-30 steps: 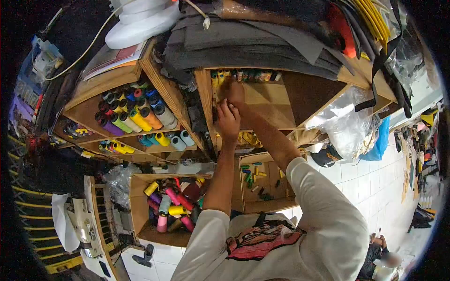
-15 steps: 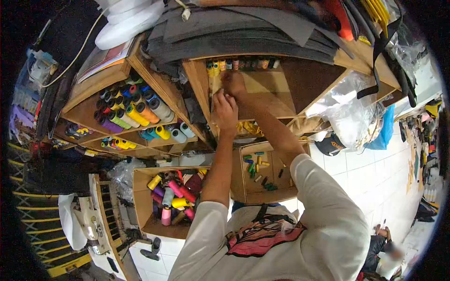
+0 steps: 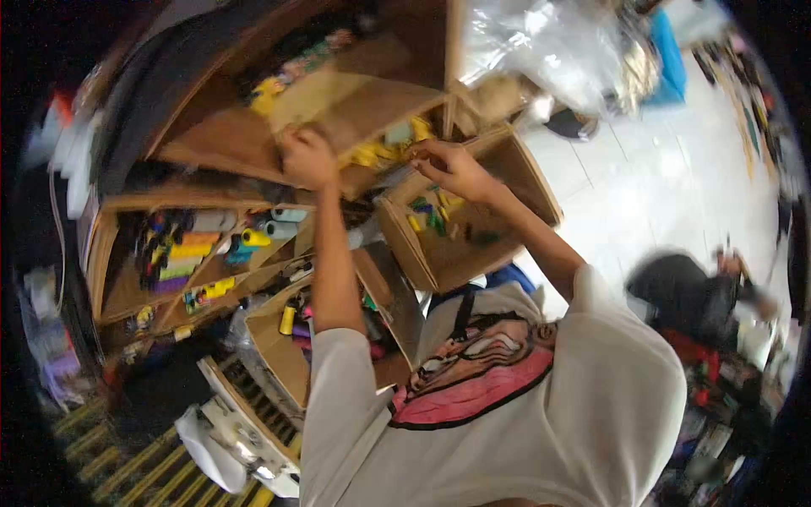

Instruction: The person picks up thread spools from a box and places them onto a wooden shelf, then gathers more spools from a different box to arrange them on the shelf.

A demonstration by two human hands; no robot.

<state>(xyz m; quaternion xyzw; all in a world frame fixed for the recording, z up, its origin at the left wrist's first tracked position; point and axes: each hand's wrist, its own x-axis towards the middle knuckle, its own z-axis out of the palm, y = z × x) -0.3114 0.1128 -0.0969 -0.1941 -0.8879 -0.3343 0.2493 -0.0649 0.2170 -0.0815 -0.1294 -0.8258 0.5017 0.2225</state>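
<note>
My left hand (image 3: 309, 159) is at the front edge of the wooden shelf (image 3: 228, 152), its fingers curled and smeared by motion; whether it holds anything is hidden. Over the left side of a cardboard box (image 3: 528, 182) hovers my right hand (image 3: 456, 171). Its fingers are bent but apart, and no object shows between them. Small green and yellow thread spools (image 3: 435, 215) lie inside that box. At the back of the shelf, a row of small thread spools (image 3: 296, 72) stands beyond a flat tan board (image 3: 321, 97).
Large thread cones (image 3: 190, 245) fill the lower compartments at left. Another cardboard box (image 3: 274, 346) holds more cones. Clear plastic bags (image 3: 541, 51) are at upper right, above the white tiled floor (image 3: 608, 186). A person (image 3: 693, 287) is on the right.
Both hands have come away from the spool row at the shelf's back. My right hand is now above the box, my left at the shelf edge. The view has turned.
</note>
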